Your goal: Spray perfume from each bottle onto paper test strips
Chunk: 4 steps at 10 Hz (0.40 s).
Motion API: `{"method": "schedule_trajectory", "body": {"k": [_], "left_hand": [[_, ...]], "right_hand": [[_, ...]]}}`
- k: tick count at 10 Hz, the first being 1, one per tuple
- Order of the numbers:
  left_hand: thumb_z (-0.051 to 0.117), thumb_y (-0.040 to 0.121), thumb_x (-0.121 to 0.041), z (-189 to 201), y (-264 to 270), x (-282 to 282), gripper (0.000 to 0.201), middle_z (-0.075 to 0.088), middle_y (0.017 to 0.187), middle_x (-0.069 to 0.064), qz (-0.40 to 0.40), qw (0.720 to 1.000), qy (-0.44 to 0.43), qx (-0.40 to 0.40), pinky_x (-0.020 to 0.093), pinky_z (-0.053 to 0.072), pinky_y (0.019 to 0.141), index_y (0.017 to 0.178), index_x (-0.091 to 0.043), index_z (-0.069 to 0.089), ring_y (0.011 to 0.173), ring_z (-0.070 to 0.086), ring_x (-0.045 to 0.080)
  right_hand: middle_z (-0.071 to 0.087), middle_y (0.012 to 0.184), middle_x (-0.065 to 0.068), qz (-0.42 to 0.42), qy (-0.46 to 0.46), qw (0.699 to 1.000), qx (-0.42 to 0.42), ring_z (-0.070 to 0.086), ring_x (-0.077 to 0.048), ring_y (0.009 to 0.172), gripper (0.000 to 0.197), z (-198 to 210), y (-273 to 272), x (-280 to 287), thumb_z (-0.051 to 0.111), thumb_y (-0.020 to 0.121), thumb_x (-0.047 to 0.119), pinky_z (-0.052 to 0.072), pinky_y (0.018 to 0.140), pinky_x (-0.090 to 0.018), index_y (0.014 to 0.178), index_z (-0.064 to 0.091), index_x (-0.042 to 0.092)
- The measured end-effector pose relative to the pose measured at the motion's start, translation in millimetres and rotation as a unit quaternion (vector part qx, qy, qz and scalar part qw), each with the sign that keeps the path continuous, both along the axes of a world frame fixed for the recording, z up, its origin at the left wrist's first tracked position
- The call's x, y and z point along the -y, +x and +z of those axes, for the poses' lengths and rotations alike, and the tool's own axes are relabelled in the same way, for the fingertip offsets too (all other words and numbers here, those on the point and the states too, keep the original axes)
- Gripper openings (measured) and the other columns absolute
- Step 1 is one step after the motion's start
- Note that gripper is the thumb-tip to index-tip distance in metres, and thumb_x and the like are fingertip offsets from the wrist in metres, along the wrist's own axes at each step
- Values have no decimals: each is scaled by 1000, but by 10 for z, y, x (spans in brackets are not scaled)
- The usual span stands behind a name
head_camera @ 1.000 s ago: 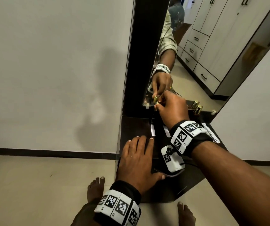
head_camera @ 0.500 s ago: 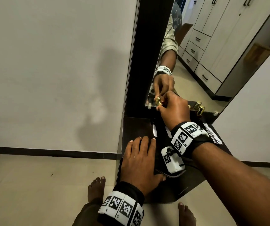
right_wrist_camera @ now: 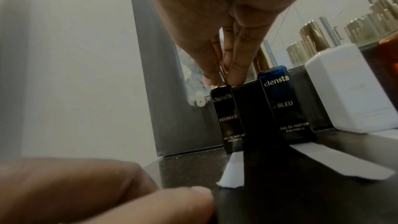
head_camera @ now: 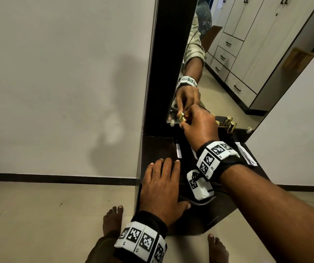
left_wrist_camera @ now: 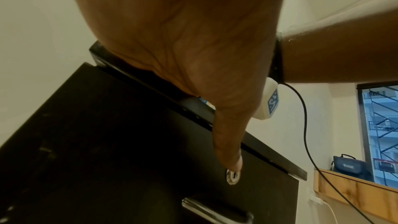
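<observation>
- Right hand (head_camera: 200,126) pinches the gold cap (head_camera: 182,117) atop the FOUNDER bottle (right_wrist_camera: 228,120), likely to uncap it.
- Left hand (head_camera: 162,185) lies flat, fingers relaxed, steadying on the tabletop (head_camera: 152,149) beside the test strip (right_wrist_camera: 233,175).

Head view: even, moderately bright indoor light, sharp overall. Soft shadow of the person on the pale wall (head_camera: 67,73) at centre; straight lines bow toward the frame edges. Mirror (head_camera: 247,63) reflection clear, no hard glare.

Left wrist view: dim and warm in the foreground; the palm of the left hand (left_wrist_camera: 183,40) fills the top, soft and out of focus. Window (left_wrist_camera: 381,134) at right is the bright, bluish source.

Right wrist view: dim, noisy, low contrast. Left third smeared; near fingers (right_wrist_camera: 96,193) at the bottom are blurred. Bottle labels mid-frame readable; heavy edge warping.
</observation>
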State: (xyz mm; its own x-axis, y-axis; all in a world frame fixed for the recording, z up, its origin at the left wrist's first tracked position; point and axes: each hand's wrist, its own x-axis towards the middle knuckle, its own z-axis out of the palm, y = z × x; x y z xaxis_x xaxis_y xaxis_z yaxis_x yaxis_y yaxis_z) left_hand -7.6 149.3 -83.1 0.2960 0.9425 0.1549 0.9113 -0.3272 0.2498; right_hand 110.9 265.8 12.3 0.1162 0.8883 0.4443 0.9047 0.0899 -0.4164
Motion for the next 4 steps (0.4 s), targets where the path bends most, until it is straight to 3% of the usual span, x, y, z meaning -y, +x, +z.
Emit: {"method": "schedule_trajectory", "body": {"k": [1, 3, 4], "left_hand": [[64, 73, -67, 18, -1, 3, 110, 12, 162, 7, 1, 1000, -5, -7, 47, 0, 121, 155, -23, 4, 151, 6, 30], [62, 73, -69, 25, -6, -9, 111, 7, 163, 6, 2, 1000, -12, 0, 47, 0, 122, 154, -25, 0, 151, 2, 29], [62, 73, -69, 47, 2, 11, 110, 7, 163, 5, 6, 999, -35, -15, 47, -1, 122, 154, -26, 1, 151, 2, 29]], "right_hand": [[67, 105, -8, 2, -3, 1000, 6, 63, -26, 96, 28, 23, 2, 13, 76, 84, 15, 47, 78, -29, 109, 64, 11], [67, 103, -10, 2, 24, 1000, 3, 65, -29, 96, 23, 165, 26, 82, 71, 89, 19, 54, 84, -39, 110, 65, 10], [69, 92, -5, -7, 58, 998, -37, 66, -25, 86, 13, 218, 102, 187, 69, 90, 21, 56, 79, -40, 99, 66, 12]]}}
